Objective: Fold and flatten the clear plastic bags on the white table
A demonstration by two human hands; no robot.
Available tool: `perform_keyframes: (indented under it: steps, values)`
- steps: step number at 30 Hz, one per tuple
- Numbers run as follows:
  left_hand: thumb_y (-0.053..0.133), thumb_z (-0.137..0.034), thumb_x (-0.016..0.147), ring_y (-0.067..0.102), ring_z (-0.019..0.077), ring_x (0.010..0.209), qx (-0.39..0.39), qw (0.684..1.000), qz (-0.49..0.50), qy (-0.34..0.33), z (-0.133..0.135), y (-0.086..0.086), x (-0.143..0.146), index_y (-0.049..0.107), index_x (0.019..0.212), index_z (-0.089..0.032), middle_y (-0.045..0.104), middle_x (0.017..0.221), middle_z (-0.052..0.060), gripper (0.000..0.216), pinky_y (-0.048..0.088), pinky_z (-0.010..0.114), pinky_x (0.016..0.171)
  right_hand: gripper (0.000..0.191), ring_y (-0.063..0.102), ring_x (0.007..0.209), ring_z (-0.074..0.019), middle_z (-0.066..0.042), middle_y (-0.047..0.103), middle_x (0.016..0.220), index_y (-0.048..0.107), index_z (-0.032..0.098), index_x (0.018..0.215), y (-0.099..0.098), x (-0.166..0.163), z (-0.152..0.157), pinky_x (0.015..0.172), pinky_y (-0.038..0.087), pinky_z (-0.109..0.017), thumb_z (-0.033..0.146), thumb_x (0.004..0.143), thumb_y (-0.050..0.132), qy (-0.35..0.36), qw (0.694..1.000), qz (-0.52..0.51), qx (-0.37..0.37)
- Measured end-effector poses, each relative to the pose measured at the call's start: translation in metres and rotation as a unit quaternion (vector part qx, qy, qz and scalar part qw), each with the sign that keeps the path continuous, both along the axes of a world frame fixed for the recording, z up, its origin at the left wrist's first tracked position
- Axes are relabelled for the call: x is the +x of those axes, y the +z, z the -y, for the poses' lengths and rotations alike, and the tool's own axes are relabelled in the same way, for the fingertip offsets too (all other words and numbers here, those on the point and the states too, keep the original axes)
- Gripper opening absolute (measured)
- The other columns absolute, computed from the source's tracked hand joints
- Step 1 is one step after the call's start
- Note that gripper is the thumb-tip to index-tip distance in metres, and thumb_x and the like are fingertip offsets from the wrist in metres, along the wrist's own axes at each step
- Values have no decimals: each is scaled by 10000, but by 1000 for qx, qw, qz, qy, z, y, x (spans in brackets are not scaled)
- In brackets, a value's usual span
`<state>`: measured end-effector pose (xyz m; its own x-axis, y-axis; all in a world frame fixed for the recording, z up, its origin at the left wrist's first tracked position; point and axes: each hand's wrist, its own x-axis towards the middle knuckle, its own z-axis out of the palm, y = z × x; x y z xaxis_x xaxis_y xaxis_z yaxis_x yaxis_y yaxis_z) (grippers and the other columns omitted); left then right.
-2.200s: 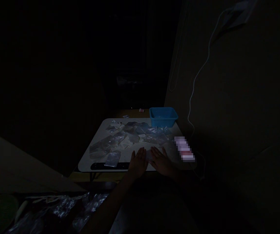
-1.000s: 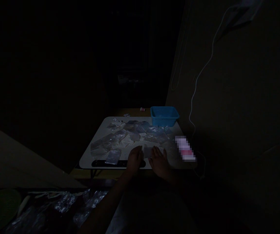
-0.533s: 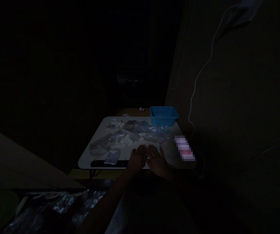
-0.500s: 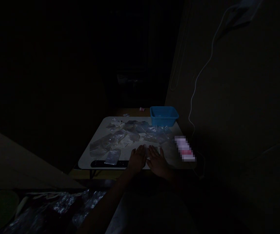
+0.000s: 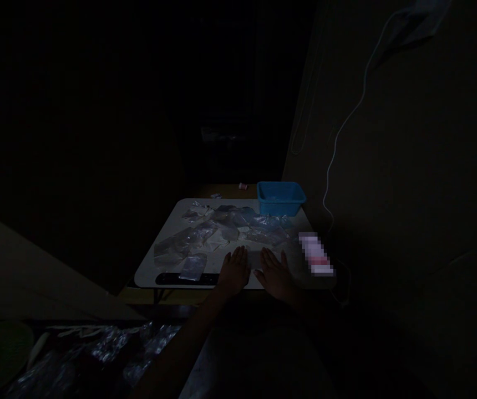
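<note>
My left hand (image 5: 234,270) lies palm down near the front edge of the white table (image 5: 147,270), fingers stretched out. Beside it my right hand (image 5: 275,274) is also flat, thumb pointing inward. A faint, pale clear plastic piece (image 5: 255,257) seems to lie between and under the hands; its outline is too dark to make out. Beyond my fingers spreads a heap of crumpled clear plastic bags (image 5: 226,224). One smaller plastic bag (image 5: 193,267) rests across a long black strip (image 5: 167,279) left of my left hand.
A blue plastic basin (image 5: 280,208) stands at the table's back right corner. A blurred-out pinkish rectangle (image 5: 315,255) lies on the right side. A white cable (image 5: 334,149) runs down the right wall. Shiny plastic (image 5: 111,343) and a green round basket (image 5: 1,354) are at lower left.
My right hand has slid to the right, widening the gap between the hands. My left hand stays almost in place.
</note>
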<state>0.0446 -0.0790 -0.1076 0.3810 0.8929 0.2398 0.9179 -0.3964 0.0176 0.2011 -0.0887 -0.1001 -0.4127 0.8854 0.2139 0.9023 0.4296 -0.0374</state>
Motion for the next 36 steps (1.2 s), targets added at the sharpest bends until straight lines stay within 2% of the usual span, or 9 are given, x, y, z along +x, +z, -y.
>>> perform_keyframes:
  steps: [3, 8, 14, 19, 23, 30, 36]
  values:
    - [265, -266, 855, 256, 222, 1240, -2, 1000, 24, -2, 0, 3, -1, 294, 1283, -76, 318, 1339, 135, 469, 250, 401, 969, 565, 201, 1256, -241, -168, 295, 1340, 339, 64, 1266, 1, 1, 0, 996, -26, -507, 430, 860, 196, -18, 1000, -3, 6]
    - [300, -266, 846, 257, 203, 1240, -20, 995, 47, -84, 3, 10, -6, 302, 1280, -110, 303, 1352, 113, 461, 261, 381, 969, 504, 189, 1261, -219, -132, 293, 1350, 313, 97, 1284, 4, -1, 4, 1008, -3, -484, 355, 859, 231, 12, 1000, -10, -4]
    - [338, -256, 824, 323, 234, 1201, -28, 996, 35, -71, 2, 9, -5, 394, 1219, -73, 395, 1288, 148, 439, 259, 397, 966, 474, 238, 1242, -198, -107, 335, 1335, 334, 118, 1276, 12, 0, -1, 1022, 33, -451, 232, 816, 316, 74, 997, -8, -17]
    - [357, -230, 807, 315, 232, 1207, -28, 997, 25, -67, 1, 6, -4, 387, 1226, -81, 397, 1289, 139, 446, 248, 404, 973, 469, 187, 1265, -193, -111, 292, 1355, 308, 112, 1288, 9, -9, -4, 1021, 40, -463, 297, 863, 234, 90, 996, -8, -17]
    - [352, -212, 798, 262, 215, 1238, -19, 997, 23, -70, 3, 4, -5, 305, 1277, -90, 341, 1329, 125, 497, 246, 388, 978, 491, 177, 1269, -195, -106, 288, 1356, 312, 131, 1288, 4, -10, -2, 1016, 27, -481, 355, 885, 144, 79, 997, -11, -11]
    - [308, -220, 814, 272, 210, 1234, -21, 997, -24, -75, 2, 3, -5, 327, 1269, -102, 336, 1334, 117, 471, 238, 417, 976, 513, 203, 1261, -199, -112, 299, 1349, 313, 123, 1287, 6, -8, -1, 1013, 46, -485, 388, 882, 144, 67, 998, -8, -14]
    - [256, -265, 849, 258, 205, 1241, -12, 997, -26, -71, 2, 0, -5, 324, 1275, -115, 320, 1343, 110, 457, 222, 422, 983, 531, 216, 1256, -216, -132, 308, 1341, 332, 116, 1278, 3, 4, -1, 1012, 7, -487, 420, 874, 168, 49, 999, 7, 15]
